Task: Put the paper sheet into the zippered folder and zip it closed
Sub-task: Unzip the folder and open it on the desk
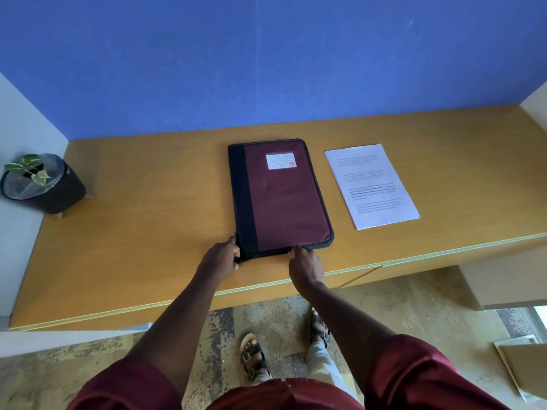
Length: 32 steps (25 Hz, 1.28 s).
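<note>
Zippered folder flat on bench, still closed; paper sheet just right of it. Left grip grasping near corner, right grip pinching zipper pull. Risk: folder sliding, zipper snagging at corner.

We can read very little here. The sheet, lying near the desk's right front edge, carries four blocks of printed text. Three are too faint and small for us to make out. In the third block, set in bold, we can only pick out scattered words such as "community", not full lines. The folder bears a white label with ruled lines and a small red mark, and we see no writing on it.
</note>
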Motion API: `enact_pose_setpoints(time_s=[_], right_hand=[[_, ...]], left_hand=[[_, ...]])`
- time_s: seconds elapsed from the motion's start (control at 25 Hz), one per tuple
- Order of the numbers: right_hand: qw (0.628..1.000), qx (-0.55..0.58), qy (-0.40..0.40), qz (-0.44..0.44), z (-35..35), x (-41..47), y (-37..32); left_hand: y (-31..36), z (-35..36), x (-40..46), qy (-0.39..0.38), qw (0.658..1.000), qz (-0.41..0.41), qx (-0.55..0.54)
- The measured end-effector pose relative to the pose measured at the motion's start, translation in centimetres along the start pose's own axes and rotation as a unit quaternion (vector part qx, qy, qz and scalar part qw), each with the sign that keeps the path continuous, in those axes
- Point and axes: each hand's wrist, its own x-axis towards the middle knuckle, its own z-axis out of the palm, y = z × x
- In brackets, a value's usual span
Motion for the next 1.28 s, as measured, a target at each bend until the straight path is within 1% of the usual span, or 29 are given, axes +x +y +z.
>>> enact_pose_setpoints(time_s=[0.28,0.48,0.6,0.68,0.8,0.88,0.92,1.04,1.16,1.28], right_hand=[[0.997,-0.002,-0.056,-0.060,2.3,-0.9,-4.6],[0.994,-0.008,-0.091,-0.063,3.2,-1.3,-6.7],[0.988,-0.006,-0.121,-0.099,3.4,-1.6,-8.1],[0.982,0.003,-0.137,-0.127,3.6,-1.9,-9.0],[0.978,0.010,-0.157,-0.138,3.6,-1.7,-9.0],[0.973,0.007,-0.181,-0.144,3.4,-1.4,-8.5],[0.971,0.008,-0.189,-0.146,3.2,-1.2,-8.1],[0.971,0.029,-0.193,-0.142,2.5,-0.6,-6.7],[0.974,0.041,-0.184,-0.127,1.1,0.4,-4.8],[0.979,0.035,-0.165,-0.110,-0.8,1.7,-2.7]], left_hand=[[-0.8,0.0,0.0,-0.019,0.999,0.039,0.000],[-0.9,0.2,0.1,-0.007,0.999,0.041,0.013],[-1.0,0.4,0.4,-0.010,0.998,0.057,0.014],[-1.2,0.3,0.5,0.006,0.996,0.070,0.051],[-0.6,-0.1,-0.1,0.015,0.997,0.056,0.043],[0.2,-0.5,-0.8,-0.013,0.999,0.050,-0.007],[0.5,-0.6,-0.9,-0.019,0.999,0.049,-0.004],[0.7,-0.7,-0.8,-0.034,0.999,0.007,0.004],[1.3,-0.7,-0.8,-0.001,1.000,-0.017,0.011],[2.5,-0.4,-0.9,0.073,0.994,-0.077,-0.015]])
